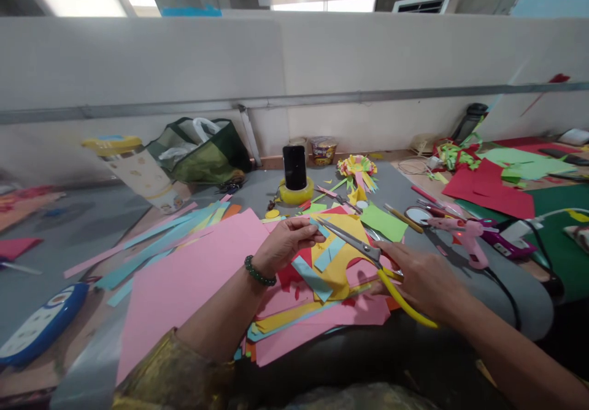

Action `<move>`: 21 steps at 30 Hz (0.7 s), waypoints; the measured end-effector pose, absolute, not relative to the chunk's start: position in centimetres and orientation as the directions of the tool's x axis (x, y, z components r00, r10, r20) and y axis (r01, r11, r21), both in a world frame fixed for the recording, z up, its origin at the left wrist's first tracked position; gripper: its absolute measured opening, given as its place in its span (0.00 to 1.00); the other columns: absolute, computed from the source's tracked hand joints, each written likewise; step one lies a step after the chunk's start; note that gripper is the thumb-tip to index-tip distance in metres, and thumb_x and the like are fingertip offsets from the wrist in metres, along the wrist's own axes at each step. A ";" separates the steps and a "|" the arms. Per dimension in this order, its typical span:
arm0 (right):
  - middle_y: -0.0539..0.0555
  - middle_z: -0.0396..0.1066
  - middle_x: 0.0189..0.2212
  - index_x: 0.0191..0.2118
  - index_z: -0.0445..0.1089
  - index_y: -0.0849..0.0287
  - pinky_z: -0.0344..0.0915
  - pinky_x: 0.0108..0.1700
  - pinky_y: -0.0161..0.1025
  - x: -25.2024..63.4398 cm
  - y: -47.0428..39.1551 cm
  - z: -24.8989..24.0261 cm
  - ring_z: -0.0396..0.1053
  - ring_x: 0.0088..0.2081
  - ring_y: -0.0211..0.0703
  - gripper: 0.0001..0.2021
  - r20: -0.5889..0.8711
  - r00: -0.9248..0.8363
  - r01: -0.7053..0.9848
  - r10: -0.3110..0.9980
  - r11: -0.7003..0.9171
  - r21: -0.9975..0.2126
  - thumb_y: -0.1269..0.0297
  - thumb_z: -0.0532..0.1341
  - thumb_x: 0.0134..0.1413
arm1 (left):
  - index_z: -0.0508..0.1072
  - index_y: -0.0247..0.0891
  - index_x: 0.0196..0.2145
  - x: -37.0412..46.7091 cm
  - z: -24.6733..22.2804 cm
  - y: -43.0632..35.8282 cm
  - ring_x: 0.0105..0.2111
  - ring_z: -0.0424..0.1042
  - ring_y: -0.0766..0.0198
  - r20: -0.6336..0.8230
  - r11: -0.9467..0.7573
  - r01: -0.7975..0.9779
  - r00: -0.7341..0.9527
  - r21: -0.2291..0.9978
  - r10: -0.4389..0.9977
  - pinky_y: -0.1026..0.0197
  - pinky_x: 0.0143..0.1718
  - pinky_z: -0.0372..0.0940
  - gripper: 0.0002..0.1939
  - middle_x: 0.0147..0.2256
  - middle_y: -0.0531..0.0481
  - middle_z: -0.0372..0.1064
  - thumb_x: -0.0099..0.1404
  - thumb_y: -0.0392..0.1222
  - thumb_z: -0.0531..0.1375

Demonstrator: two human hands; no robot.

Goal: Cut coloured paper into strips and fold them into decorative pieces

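A pale partition (pixel 138 60) behind a cluttered bench (pixel 396 190), and two hands busy with a blue strip (pixel 324 232) and scissors (pixel 373 254) near its front edge

The left hand (pixel 288 241) has thumb and fingertips closed in a pinch on the small strip, over yellow paper (pixel 339 275) at the middle of the front edge; the right hand (pixel 423 278) is curled round the yellow handles, some fingers hidden, and I can't tell whether the blades, right beside the strip, stand apart or touch it. That strip should be feather-light, limp and easily creased, best taken by one end, clear of the steel; the scissors look stiff and heavier, safest by the handles
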State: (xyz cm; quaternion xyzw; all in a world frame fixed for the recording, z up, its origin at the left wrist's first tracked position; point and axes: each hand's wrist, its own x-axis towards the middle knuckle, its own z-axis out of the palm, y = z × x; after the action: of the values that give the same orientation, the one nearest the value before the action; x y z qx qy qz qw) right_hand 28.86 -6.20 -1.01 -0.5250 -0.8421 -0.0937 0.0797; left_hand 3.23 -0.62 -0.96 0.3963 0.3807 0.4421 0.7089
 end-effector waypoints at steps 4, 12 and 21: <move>0.60 0.78 0.41 0.50 0.72 0.58 0.67 0.28 0.39 29.7 -6.2 -0.8 0.77 0.33 0.51 0.22 0.279 -0.418 0.904 0.864 0.428 0.028 0.53 0.59 0.53 | 0.74 0.34 0.22 3.1 -1.0 -0.5 0.26 0.74 0.68 -0.178 0.285 -0.318 0.326 0.904 0.928 0.68 0.32 0.68 0.19 0.22 0.54 0.73 0.38 0.46 0.76; 0.57 0.79 0.35 0.48 0.74 0.55 0.67 0.26 0.39 31.7 -6.6 -0.3 0.75 0.28 0.48 0.20 0.254 -0.318 0.928 0.913 0.355 -0.115 0.53 0.60 0.51 | 0.75 0.34 0.25 2.9 -1.4 -0.4 0.28 0.75 0.65 -0.150 0.260 -0.275 0.365 0.926 0.919 0.64 0.33 0.68 0.18 0.24 0.51 0.75 0.42 0.48 0.75; 0.59 0.80 0.37 0.51 0.74 0.58 0.70 0.30 0.38 30.1 -7.6 -0.1 0.77 0.32 0.49 0.25 0.150 -0.365 0.874 0.919 0.394 -0.284 0.49 0.62 0.50 | 0.74 0.35 0.23 3.2 -1.3 -0.6 0.27 0.75 0.64 -0.156 0.235 -0.188 0.357 0.954 0.921 0.66 0.31 0.67 0.21 0.23 0.51 0.74 0.40 0.52 0.75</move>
State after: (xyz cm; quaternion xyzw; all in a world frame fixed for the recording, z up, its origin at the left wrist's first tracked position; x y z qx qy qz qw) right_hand 30.08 -7.61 -0.06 -0.5450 -0.8224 0.0779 0.1431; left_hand 3.17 -0.56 -1.32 0.4652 0.3939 0.4076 0.6799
